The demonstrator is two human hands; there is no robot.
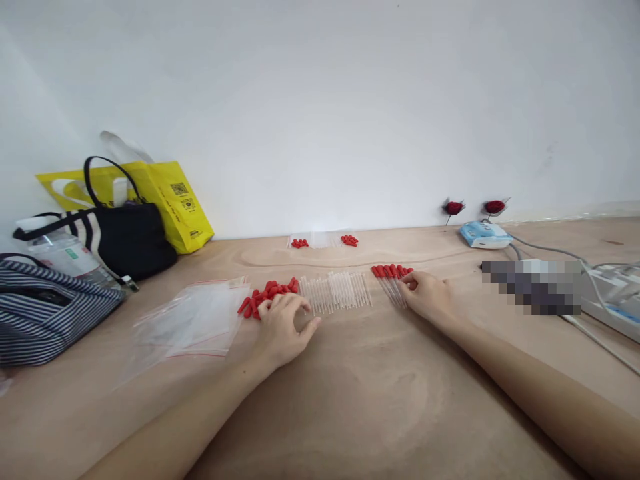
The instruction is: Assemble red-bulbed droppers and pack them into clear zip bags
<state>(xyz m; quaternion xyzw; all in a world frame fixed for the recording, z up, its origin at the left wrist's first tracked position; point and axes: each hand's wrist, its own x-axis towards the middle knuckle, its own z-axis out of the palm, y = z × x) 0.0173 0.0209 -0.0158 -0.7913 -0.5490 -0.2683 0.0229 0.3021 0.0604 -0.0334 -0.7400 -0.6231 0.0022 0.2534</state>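
My left hand (285,327) rests at the near edge of a heap of red rubber bulbs (273,290). Its fingers are bent over the bulbs and the thumb stands apart; whether the fingertips touch a bulb is hidden. To its right lies a row of thin clear tubes (337,292), side by side. My right hand (425,293) is at the right end of a row of clear droppers with red bulbs (393,280). The thumb and fingers close around the endmost dropper, whose body they partly cover.
Clear zip bags (200,320) lie left of the bulbs. Against the wall, another clear bag (320,239) has red bulbs on it. A striped bag (55,310), black bag (133,240) and yellow bag (187,213) stand left. Right are a blue tissue pack (485,235) and cables (605,307).
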